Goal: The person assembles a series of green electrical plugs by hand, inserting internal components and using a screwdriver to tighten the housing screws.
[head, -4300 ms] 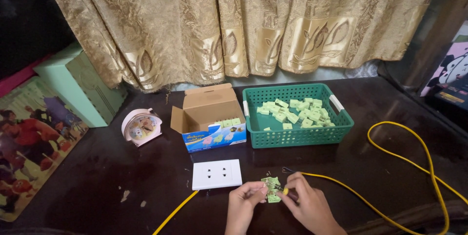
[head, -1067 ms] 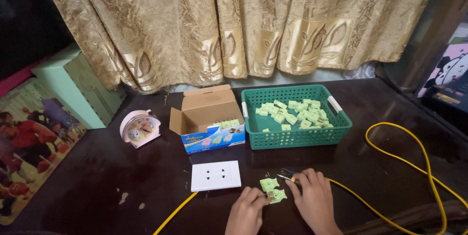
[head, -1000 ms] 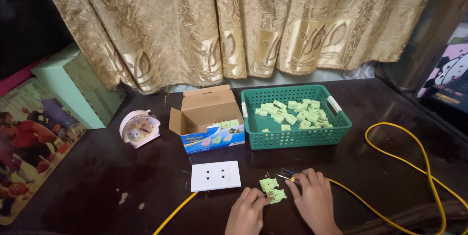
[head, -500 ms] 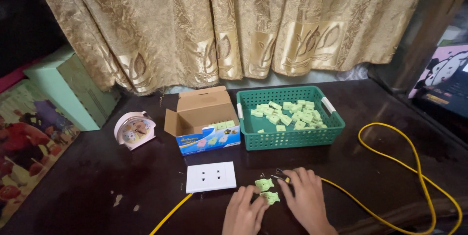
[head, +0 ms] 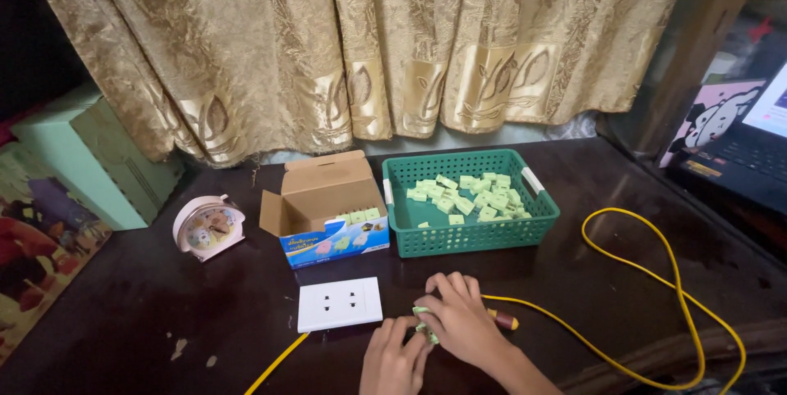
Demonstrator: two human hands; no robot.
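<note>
My left hand (head: 395, 360) and my right hand (head: 457, 320) meet at the front edge of the dark table, fingers closed over small light-green plastic parts (head: 421, 323) that are mostly hidden under them. A white socket plate (head: 339, 304) lies flat just left of the hands. A screwdriver with a red and yellow handle (head: 502, 322) pokes out from under my right hand. Behind the hands stands a green basket (head: 426, 238) with several more green parts (head: 479, 195) in it.
An open cardboard box (head: 325, 207) stands left of the basket, a small pink clock (head: 208, 228) further left. A yellow cable (head: 656, 297) loops across the right of the table. A laptop (head: 750, 149) sits at the far right, a mint-green box (head: 90, 157) at left, curtains behind.
Both hands have closed over the green parts, which lay more exposed between them before. The view has shifted slightly; the other objects stay where they were.
</note>
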